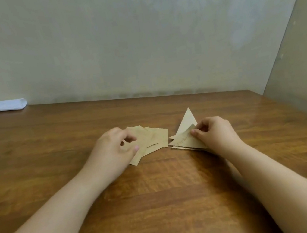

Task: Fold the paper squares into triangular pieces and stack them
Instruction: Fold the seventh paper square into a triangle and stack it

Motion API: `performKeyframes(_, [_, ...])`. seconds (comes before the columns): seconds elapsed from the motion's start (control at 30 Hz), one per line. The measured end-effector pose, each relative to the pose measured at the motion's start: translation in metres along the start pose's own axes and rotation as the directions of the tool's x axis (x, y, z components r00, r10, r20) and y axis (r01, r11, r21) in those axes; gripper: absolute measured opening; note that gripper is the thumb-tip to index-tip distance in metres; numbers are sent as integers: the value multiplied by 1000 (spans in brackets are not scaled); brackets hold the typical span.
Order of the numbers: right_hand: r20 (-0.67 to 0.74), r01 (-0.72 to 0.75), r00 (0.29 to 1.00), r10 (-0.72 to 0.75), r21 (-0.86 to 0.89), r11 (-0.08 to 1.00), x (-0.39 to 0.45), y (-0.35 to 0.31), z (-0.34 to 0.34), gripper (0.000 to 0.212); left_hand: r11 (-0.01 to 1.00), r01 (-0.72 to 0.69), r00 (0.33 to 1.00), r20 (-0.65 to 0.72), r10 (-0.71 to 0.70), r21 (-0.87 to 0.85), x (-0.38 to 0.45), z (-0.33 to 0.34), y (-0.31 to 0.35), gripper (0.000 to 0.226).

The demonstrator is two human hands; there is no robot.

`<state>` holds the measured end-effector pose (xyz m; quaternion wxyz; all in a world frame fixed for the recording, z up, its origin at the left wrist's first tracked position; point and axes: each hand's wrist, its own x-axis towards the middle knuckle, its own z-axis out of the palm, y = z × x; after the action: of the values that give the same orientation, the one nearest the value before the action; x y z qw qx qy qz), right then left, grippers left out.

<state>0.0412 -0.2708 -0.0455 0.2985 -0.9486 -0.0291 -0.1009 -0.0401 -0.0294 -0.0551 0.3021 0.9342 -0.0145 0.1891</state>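
Observation:
A loose pile of brown paper squares (pixel 152 138) lies in the middle of the wooden table (pixel 158 184). My left hand (pixel 112 151) rests on its left side, fingers curled and pinching the edge of one square. To the right sits a stack of folded brown triangles (pixel 183 141), with one triangle (pixel 187 119) pointing up toward the wall behind it. My right hand (pixel 215 133) pinches the top triangle of that stack between thumb and fingers.
A folded white cloth (pixel 6 105) lies at the far left corner of the table against the wall. The wall runs along the back edge, and a second wall meets it at the right.

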Motion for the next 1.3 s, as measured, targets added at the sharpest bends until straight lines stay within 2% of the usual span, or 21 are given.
performKeyframes(0.07, [-47,36,998,-44,-143,989,4,3,10,13,995,-26,999,45,21,99,-1,5,-8,18])
performKeyframes(0.17, [-86,83,990,-110,-265,961,5,7,21,25,972,-32,989,149,-4,234,2,4,-12,42])
performKeyframes(0.27, [-47,145,985,-169,-323,935,4,5,27,16,965,0,967,247,-67,263,4,4,-10,54])
performKeyframes(0.33, [-53,170,978,-202,-362,917,2,3,28,18,955,-18,961,268,-65,296,3,4,-8,52])
performKeyframes(0.47, [-117,217,950,-288,-413,884,-7,1,25,25,949,-59,973,230,-15,310,1,4,-6,29])
performKeyframes(0.53, [-175,302,903,-392,-390,870,-15,-3,23,21,950,-81,975,222,13,300,1,2,-7,22])
performKeyframes(0.6, [-226,426,823,-522,-362,829,-20,-7,23,17,947,-103,978,206,41,303,-2,0,-7,17])
performKeyframes(0.7, [-197,596,724,-660,-301,744,-32,-20,20,16,967,-88,989,133,57,241,-7,-3,-8,12])
performKeyframes(0.77, [-78,665,722,-688,-196,721,-46,-33,16,24,986,-34,995,102,18,161,-11,-8,-9,15])
performKeyframes(0.83, [71,655,755,-652,-112,747,-65,-46,12,40,989,19,994,106,-35,148,-16,-13,-6,28])
performKeyframes(0.93, [207,630,769,-604,-87,772,-90,-48,12,54,988,-39,992,121,21,149,-23,-25,9,36])
performKeyframes(1.03, [204,635,761,-616,-37,772,-114,-47,7,45,981,-155,974,184,132,116,-46,-42,33,24])
performKeyframes(1.13, [123,745,663,-738,-10,667,-141,-34,6,23,915,-342,933,198,302,216,-92,-39,41,28])
performKeyframes(1.23, [109,811,580,-807,6,584,-170,-21,12,16,907,-380,919,184,349,182,-135,-24,31,33])
performKeyframes(1.3, [101,824,566,-818,-36,566,-184,-14,14,19,901,-388,919,153,363,192,-156,-15,25,30])
